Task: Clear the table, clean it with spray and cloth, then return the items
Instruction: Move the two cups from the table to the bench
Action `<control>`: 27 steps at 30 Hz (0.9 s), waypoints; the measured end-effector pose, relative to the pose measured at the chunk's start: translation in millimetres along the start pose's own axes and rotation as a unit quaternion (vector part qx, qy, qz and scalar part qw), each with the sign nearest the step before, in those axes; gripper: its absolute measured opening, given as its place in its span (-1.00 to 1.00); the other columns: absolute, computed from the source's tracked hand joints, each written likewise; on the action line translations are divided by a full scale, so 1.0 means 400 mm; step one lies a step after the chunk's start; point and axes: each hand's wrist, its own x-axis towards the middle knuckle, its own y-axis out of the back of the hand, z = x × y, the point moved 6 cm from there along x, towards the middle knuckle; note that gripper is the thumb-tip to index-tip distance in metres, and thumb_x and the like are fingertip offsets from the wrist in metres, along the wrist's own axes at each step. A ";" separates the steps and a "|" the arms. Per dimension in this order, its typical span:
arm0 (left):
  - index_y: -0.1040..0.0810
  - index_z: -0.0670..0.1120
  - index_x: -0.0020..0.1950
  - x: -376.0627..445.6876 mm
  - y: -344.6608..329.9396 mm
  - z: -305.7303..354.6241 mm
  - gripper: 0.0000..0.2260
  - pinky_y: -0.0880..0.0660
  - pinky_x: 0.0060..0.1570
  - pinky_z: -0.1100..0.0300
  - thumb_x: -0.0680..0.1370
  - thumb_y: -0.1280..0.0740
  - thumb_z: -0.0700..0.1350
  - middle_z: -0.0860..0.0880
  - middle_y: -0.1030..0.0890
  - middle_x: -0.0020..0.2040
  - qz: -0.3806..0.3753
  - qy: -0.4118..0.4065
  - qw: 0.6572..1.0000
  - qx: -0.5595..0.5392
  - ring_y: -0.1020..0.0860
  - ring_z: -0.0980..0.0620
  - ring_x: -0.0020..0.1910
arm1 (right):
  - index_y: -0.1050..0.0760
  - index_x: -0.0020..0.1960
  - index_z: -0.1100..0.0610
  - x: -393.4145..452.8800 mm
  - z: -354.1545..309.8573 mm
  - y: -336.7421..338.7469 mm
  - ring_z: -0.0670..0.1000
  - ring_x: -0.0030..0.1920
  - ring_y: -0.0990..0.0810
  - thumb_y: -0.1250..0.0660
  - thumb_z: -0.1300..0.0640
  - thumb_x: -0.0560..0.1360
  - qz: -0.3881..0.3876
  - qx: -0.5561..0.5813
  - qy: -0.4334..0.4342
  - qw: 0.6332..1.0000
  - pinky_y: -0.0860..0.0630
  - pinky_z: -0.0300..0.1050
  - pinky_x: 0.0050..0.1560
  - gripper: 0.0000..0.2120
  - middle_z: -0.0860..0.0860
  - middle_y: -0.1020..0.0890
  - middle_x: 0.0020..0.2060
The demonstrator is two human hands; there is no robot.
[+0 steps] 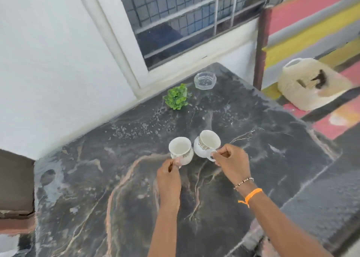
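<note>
A: Status of the hands?

B: Left hand [169, 176] is closed on the handle of the left cup [180, 150]. Right hand [231, 158] is pinched on the handle of the right cup [206, 143], which tilts leftward.

A: Position of the cups?

B: Side by side, nearly touching, over the middle of the dark marble bench [97, 179]. Contact with the surface cannot be confirmed.

A: Other items?

B: Small green plant [176, 97] and glass dish [205, 80] at the far edge, near the window [185, 19]. Woven basket [307, 83] stands off the bench, to the right.
</note>
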 end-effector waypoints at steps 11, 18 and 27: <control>-0.49 -0.06 -0.32 -0.279 -0.647 0.121 -0.74 -0.27 -0.24 0.25 0.57 -0.26 -0.16 0.07 -0.43 -0.34 -0.154 0.053 0.985 -0.054 -0.31 0.11 -0.33 | -0.50 -0.38 0.12 0.092 0.280 0.660 0.09 -0.29 -0.61 -0.43 0.16 0.34 0.141 -0.014 -0.044 0.989 -0.51 -0.07 -0.21 -0.84 0.04 -0.65 -0.39; -0.58 -0.14 -0.19 -0.362 -0.992 0.209 -0.82 -0.27 -0.31 0.33 0.57 -0.26 -0.18 -0.13 -0.33 -0.41 -0.249 0.046 0.967 -0.022 -0.33 0.09 -0.27 | -0.42 -0.43 0.04 0.165 0.419 0.941 0.04 -0.32 -0.52 -0.44 0.15 0.37 0.240 -0.008 -0.082 0.967 -0.31 -0.20 -0.38 -0.74 -0.01 -0.58 -0.43; -0.55 -0.20 -0.14 -0.291 -1.384 0.237 -0.83 -0.20 -0.39 0.29 0.58 -0.26 -0.15 0.00 -0.33 -0.40 -0.301 0.031 0.952 0.057 -0.26 0.09 -0.40 | -0.48 -0.33 0.20 0.412 0.571 1.132 0.14 -0.28 -0.54 -0.41 0.19 0.38 0.259 -0.030 -0.127 0.957 -0.33 -0.13 -0.29 -0.84 0.08 -0.58 -0.40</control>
